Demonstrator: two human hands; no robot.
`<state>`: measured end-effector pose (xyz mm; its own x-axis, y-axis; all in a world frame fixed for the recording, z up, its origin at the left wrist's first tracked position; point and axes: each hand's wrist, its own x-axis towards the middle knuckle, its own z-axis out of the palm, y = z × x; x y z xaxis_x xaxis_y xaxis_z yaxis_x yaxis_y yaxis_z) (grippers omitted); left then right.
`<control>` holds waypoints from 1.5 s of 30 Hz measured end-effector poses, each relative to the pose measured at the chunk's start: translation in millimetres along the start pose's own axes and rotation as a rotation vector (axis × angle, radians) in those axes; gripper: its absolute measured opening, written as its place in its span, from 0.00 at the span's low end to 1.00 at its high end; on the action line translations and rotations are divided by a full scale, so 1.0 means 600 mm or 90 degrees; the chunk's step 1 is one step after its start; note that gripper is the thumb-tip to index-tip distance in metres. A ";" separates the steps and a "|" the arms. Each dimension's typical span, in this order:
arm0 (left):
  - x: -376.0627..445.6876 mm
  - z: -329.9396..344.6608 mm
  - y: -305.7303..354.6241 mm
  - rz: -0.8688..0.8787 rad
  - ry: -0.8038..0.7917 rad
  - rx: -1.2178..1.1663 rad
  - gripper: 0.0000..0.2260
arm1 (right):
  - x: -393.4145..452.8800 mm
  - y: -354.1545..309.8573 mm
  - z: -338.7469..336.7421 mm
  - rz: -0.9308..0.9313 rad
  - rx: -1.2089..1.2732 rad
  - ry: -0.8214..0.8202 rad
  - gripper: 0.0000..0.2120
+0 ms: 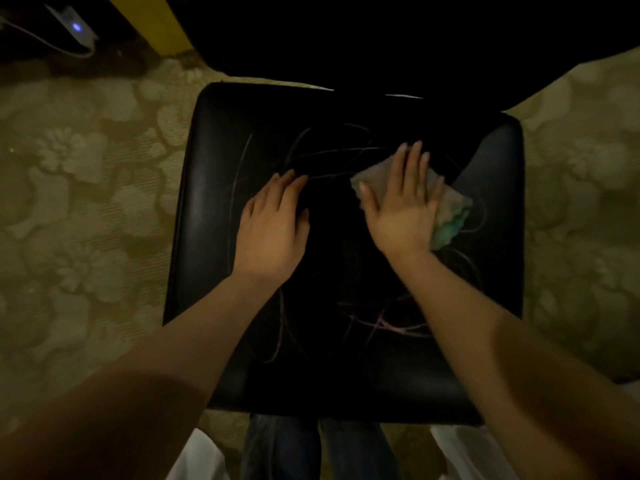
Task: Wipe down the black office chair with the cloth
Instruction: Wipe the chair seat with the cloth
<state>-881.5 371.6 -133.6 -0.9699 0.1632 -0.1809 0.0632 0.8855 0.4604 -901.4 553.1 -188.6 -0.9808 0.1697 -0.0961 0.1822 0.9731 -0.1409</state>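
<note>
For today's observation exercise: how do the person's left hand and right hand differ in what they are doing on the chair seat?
The right hand lies flat on a folded cloth, pressing it to the black seat; the left hand has nothing under it and rests on bare seat. The right hand is right of the seat's centre, the left hand left of it. Both are palm down, fingers pointing toward the chair back.

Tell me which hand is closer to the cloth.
Right. The right hand lies flat on the cloth, pressing it to the chair seat; the left hand rests bare on the seat beside it, apart.
</note>
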 end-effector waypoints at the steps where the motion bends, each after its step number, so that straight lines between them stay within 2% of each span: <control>1: 0.004 0.000 0.000 -0.003 0.007 -0.005 0.21 | 0.002 -0.026 0.005 -0.009 0.004 -0.006 0.36; 3: 0.006 -0.001 0.000 -0.028 0.022 -0.020 0.21 | -0.046 -0.075 0.011 -0.161 0.004 -0.058 0.35; 5: 0.001 -0.003 -0.002 -0.076 0.023 -0.034 0.21 | -0.124 -0.077 0.008 -0.341 0.023 -0.101 0.34; 7: -0.009 -0.002 -0.006 -0.105 0.003 -0.035 0.21 | -0.172 -0.031 -0.003 -0.400 -0.009 -0.126 0.32; 9: -0.020 0.002 -0.013 -0.102 -0.019 -0.023 0.21 | -0.157 0.026 -0.006 -0.311 -0.044 -0.077 0.30; 11: -0.026 0.007 -0.020 -0.097 -0.027 -0.009 0.21 | -0.094 0.047 -0.014 -0.119 -0.048 -0.058 0.30; 13: -0.030 0.010 -0.025 -0.092 -0.026 -0.001 0.21 | -0.026 0.013 -0.015 0.024 -0.016 -0.070 0.31; 14: -0.031 0.010 -0.027 -0.089 -0.024 0.001 0.21 | -0.011 -0.022 -0.009 0.029 -0.002 -0.075 0.31; 16: -0.035 0.008 -0.031 -0.086 -0.025 0.003 0.23 | -0.040 -0.098 0.004 -0.079 -0.006 -0.094 0.32; 18: -0.039 0.002 -0.034 -0.109 -0.024 0.005 0.26 | -0.133 -0.135 0.013 -0.251 0.003 -0.133 0.32; 20: -0.044 -0.002 -0.038 -0.143 -0.011 0.006 0.26 | -0.221 -0.112 0.010 -0.398 0.043 -0.186 0.30; 22: -0.050 0.000 -0.038 -0.153 -0.007 0.006 0.26 | -0.249 -0.053 0.009 -0.470 0.065 -0.184 0.30; 23: -0.052 0.002 -0.038 -0.151 -0.005 0.003 0.26 | -0.237 -0.024 0.010 -0.448 0.054 -0.158 0.31; 25: -0.056 0.006 -0.036 -0.151 0.003 -0.008 0.26 | -0.173 0.008 0.011 -0.305 0.017 -0.087 0.32; 27: -0.063 0.009 -0.033 -0.151 0.017 -0.017 0.27 | -0.088 -0.012 -0.005 -0.144 -0.006 -0.060 0.32; 29: -0.071 0.010 -0.034 -0.139 0.019 -0.024 0.27 | -0.034 -0.072 -0.003 -0.077 0.001 -0.070 0.32; 31: -0.082 0.008 -0.040 -0.126 0.012 -0.021 0.28 | -0.038 -0.144 0.006 -0.116 -0.008 -0.098 0.31; 33: -0.092 0.002 -0.053 -0.134 0.015 -0.012 0.27 | -0.097 -0.190 0.010 -0.246 -0.033 -0.137 0.31; 35: -0.102 -0.005 -0.069 -0.157 0.018 -0.014 0.27 | -0.166 -0.188 0.014 -0.398 -0.043 -0.196 0.30; 36: -0.109 -0.008 -0.076 -0.163 0.010 -0.012 0.27 | -0.190 -0.171 0.016 -0.447 -0.046 -0.192 0.29; 37: -0.117 -0.009 -0.082 -0.160 -0.004 -0.007 0.27 | -0.206 -0.146 0.015 -0.444 -0.048 -0.165 0.29; 41: -0.150 -0.008 -0.091 -0.141 -0.023 -0.002 0.28 | -0.191 -0.048 0.012 -0.229 -0.062 -0.040 0.27; 43: -0.169 -0.005 -0.092 -0.142 -0.029 -0.011 0.27 | -0.153 -0.062 0.006 -0.128 -0.036 -0.046 0.27; 45: -0.187 -0.003 -0.097 -0.144 -0.028 -0.025 0.26 | -0.131 -0.123 0.008 -0.080 0.004 -0.065 0.27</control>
<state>-776.8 301.2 -138.8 -0.9473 -0.0174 -0.3199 -0.1640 0.8841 0.4375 -837.6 467.2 -175.5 -0.9839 0.0294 -0.1761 0.0589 0.9846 -0.1648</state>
